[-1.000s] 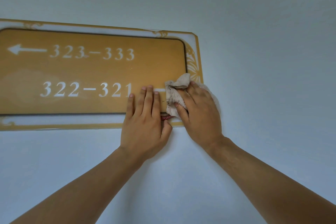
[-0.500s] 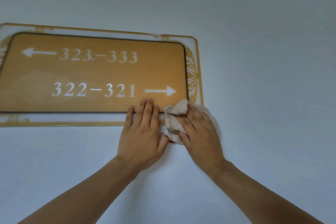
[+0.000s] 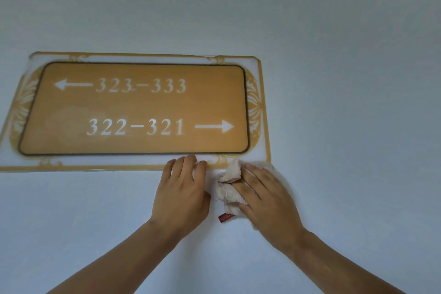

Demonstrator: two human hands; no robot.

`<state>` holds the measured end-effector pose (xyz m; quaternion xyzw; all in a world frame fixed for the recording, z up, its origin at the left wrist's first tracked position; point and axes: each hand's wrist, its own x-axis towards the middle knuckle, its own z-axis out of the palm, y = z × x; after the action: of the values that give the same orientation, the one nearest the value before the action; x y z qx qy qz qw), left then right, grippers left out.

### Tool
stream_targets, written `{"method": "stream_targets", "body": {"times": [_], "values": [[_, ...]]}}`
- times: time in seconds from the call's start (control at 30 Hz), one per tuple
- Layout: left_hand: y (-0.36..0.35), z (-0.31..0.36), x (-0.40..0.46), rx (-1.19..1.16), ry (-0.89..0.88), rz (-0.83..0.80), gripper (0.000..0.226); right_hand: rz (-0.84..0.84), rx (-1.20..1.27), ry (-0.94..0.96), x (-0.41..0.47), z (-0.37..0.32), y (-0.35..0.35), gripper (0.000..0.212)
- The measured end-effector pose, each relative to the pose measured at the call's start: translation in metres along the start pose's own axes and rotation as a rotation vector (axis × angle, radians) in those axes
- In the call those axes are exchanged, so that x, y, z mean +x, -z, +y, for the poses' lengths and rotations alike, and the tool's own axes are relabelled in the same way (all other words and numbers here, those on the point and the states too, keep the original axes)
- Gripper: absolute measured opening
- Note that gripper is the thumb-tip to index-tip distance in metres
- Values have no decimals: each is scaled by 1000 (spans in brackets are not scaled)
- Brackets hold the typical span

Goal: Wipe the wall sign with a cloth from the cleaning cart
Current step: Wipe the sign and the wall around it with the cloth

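Note:
A gold wall sign (image 3: 143,107) with white room numbers and arrows hangs on the pale wall, framed by a white and gold ornate border. My right hand (image 3: 269,196) presses a crumpled cream cloth (image 3: 230,185) with a small red tag against the wall at the sign's lower right corner. My left hand (image 3: 182,194) lies flat on the wall just left of the cloth, fingers spread, fingertips touching the sign's bottom border. It holds nothing.
Plain pale wall (image 3: 346,79) surrounds the sign on all sides. Both forearms reach up from the bottom of the view.
Both hands and the cloth have slid down from the sign's lower right face to its bottom border and the wall below. The whole sign now shows.

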<state>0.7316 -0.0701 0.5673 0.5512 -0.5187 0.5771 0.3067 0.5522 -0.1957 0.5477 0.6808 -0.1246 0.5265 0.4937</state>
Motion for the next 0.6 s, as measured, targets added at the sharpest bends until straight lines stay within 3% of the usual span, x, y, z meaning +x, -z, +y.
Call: {"method": "stream_targets", "body": {"times": [0.07, 0.23, 0.37, 0.6], "values": [[0, -7, 0, -5, 5, 69, 36, 117, 42, -28, 6, 3, 3, 37], [1, -24, 2, -50, -80, 123, 49, 294, 104, -176, 43, 19, 10, 37], [8, -32, 9, -108, -66, 126, 39, 245, 64, -328, 84, 46, 7, 45], [20, -54, 31, -141, -290, 202, 17, 196, 47, -564, 153, 67, -7, 45]]}}
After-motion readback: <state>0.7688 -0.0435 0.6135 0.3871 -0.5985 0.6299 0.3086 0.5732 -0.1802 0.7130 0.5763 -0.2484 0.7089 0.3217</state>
